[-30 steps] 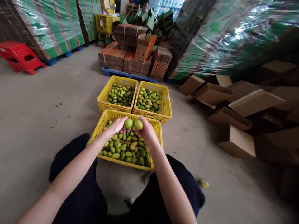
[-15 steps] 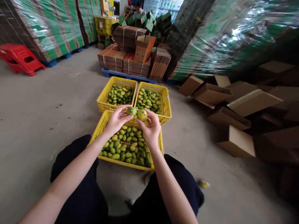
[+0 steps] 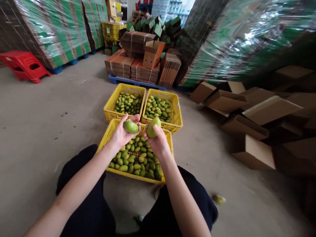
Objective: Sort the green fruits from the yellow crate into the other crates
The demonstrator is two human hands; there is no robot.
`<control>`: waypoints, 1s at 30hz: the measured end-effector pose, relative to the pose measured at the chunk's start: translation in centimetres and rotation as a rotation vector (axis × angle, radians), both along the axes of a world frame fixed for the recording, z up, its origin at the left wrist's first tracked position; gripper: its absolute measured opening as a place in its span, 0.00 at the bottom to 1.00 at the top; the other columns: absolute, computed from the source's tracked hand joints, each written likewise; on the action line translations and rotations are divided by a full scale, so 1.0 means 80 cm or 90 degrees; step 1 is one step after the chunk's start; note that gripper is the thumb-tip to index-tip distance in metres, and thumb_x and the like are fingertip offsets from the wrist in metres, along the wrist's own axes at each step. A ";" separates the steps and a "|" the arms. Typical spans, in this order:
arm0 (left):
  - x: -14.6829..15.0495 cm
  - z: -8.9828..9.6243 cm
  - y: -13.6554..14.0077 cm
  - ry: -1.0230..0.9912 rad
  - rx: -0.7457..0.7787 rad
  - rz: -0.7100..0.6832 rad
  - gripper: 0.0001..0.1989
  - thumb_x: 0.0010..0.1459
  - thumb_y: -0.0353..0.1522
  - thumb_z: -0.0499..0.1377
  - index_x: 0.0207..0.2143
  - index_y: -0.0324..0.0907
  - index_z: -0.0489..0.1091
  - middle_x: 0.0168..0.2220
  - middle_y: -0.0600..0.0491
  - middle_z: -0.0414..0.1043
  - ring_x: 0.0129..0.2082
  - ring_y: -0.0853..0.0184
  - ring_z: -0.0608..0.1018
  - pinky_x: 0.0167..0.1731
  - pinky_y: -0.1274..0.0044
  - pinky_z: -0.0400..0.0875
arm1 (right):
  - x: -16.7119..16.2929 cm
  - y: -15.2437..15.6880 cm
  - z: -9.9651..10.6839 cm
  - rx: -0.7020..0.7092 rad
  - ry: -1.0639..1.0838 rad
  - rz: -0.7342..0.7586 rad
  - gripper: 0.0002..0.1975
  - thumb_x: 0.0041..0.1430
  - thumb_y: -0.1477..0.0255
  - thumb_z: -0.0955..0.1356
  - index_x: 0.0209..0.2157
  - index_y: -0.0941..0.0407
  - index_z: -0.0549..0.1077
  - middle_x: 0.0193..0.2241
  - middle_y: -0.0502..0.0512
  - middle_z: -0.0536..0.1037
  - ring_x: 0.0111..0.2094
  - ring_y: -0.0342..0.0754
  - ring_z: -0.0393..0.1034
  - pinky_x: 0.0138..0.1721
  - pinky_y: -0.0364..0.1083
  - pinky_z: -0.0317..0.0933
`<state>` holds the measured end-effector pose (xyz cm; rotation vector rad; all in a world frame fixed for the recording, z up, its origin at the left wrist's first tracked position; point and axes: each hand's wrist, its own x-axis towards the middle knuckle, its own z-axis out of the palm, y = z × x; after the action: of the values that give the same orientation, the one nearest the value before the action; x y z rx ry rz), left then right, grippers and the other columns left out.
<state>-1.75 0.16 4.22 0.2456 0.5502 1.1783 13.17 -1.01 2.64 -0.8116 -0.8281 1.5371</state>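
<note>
Big wrapped green stacks stand far left. Flat brown boxes piled far off on blue pallet. Near yellow crate on floor, fruit heap inside. Just past it, left yellow crate and right yellow crate, fruit in both. Red stool left. Left hand curled round green fruit; right hand pinching yellow-green fruit. Both held up over far end of near crate, apart.

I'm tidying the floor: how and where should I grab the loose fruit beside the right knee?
I'd probably grip the fruit across its middle, coming from above and the right: it lies on the floor, longer than wide, with the knee close on its left.
</note>
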 end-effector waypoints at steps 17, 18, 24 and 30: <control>0.013 -0.025 0.009 0.109 -0.045 -0.006 0.08 0.62 0.30 0.58 0.29 0.36 0.69 0.24 0.51 0.72 0.25 0.70 0.77 0.28 0.80 0.75 | 0.004 0.001 0.004 -0.095 0.088 0.033 0.15 0.50 0.57 0.69 0.34 0.53 0.72 0.24 0.49 0.76 0.20 0.45 0.65 0.17 0.44 0.55; 0.014 -0.024 0.007 0.103 -0.030 -0.013 0.09 0.63 0.31 0.57 0.30 0.36 0.69 0.25 0.51 0.73 0.25 0.71 0.77 0.28 0.80 0.75 | 0.003 0.002 0.003 -0.083 0.087 0.012 0.15 0.50 0.58 0.70 0.35 0.52 0.72 0.25 0.48 0.76 0.20 0.45 0.66 0.17 0.43 0.56; 0.017 -0.009 -0.007 0.107 -0.074 -0.069 0.15 0.67 0.33 0.50 0.34 0.34 0.72 0.26 0.46 0.75 0.26 0.68 0.78 0.25 0.81 0.74 | 0.006 0.003 0.002 -0.068 0.053 -0.039 0.18 0.50 0.55 0.72 0.36 0.52 0.71 0.27 0.48 0.76 0.25 0.47 0.73 0.19 0.43 0.60; 0.017 -0.010 -0.011 0.127 -0.114 -0.085 0.19 0.66 0.34 0.48 0.30 0.35 0.74 0.24 0.48 0.74 0.21 0.70 0.75 0.22 0.79 0.72 | 0.006 -0.004 0.011 -0.015 0.089 -0.034 0.22 0.44 0.52 0.75 0.34 0.52 0.71 0.26 0.46 0.73 0.23 0.42 0.70 0.16 0.39 0.56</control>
<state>-0.40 -0.73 3.44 0.2432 0.7980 0.9748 13.65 -1.30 3.51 -0.7285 -0.6822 1.5399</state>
